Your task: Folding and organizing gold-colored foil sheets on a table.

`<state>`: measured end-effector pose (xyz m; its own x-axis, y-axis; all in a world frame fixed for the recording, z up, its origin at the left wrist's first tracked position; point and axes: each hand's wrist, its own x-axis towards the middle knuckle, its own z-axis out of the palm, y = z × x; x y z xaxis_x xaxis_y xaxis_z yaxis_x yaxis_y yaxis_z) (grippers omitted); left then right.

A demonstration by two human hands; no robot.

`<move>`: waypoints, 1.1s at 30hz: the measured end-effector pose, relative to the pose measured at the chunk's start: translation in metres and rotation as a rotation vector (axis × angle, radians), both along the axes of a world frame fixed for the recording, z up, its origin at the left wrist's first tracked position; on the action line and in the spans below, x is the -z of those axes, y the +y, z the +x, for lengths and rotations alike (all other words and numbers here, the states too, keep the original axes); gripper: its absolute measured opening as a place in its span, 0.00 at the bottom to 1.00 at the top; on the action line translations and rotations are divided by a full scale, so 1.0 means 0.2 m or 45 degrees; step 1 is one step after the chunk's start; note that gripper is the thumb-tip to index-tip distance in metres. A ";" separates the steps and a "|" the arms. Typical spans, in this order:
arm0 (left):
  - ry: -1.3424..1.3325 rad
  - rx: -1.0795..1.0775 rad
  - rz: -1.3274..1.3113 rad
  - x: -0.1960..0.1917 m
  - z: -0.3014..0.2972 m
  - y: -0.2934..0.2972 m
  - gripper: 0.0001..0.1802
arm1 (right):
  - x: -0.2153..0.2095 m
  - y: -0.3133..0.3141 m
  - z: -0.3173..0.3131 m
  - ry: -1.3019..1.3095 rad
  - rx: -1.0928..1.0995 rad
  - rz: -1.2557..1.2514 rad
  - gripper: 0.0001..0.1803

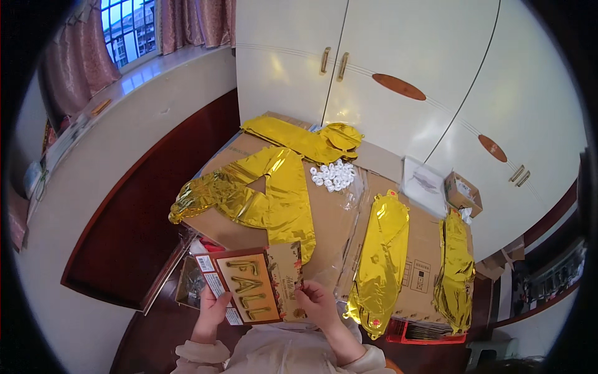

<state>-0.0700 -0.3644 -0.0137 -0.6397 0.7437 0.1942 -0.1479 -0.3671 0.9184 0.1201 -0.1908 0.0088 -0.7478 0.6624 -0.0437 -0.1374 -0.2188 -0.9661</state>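
Between my two hands is a flat printed package (253,287) in orange and brown, with a leaf pattern and a picture of gold letter balloons. My left hand (213,311) grips its lower left part, thumb on the front and the other fingers hidden behind. My right hand (317,305) pinches the right edge. Just beyond lies a large flat gold foil balloon (289,202) with a triangular gap. Several small white rings or rolls (334,176) are heaped behind it. To the right rests a long gold foil balloon (385,249).
Flattened cardboard (333,234) covers the work surface. More gold foil lies at the back (283,137) and far right (458,274). A clear plastic packet (423,181) and small open carton (464,193) stand by the white cupboard (411,43). A red crate (398,333) sits below.
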 end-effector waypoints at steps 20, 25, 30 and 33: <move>-0.847 0.515 -0.147 -0.09 0.45 0.66 0.28 | -0.36 0.12 0.41 -0.866 0.637 1.273 0.48; -0.742 0.737 -0.090 -0.15 0.54 0.81 0.43 | -0.47 0.09 0.36 -0.962 0.302 1.473 0.50; -0.620 1.008 0.363 -0.22 0.54 0.82 0.42 | -0.45 0.15 0.36 -0.714 0.191 1.387 0.48; -0.508 1.007 0.245 -0.30 0.52 0.82 0.46 | -0.48 0.19 0.38 -0.653 0.133 1.284 0.48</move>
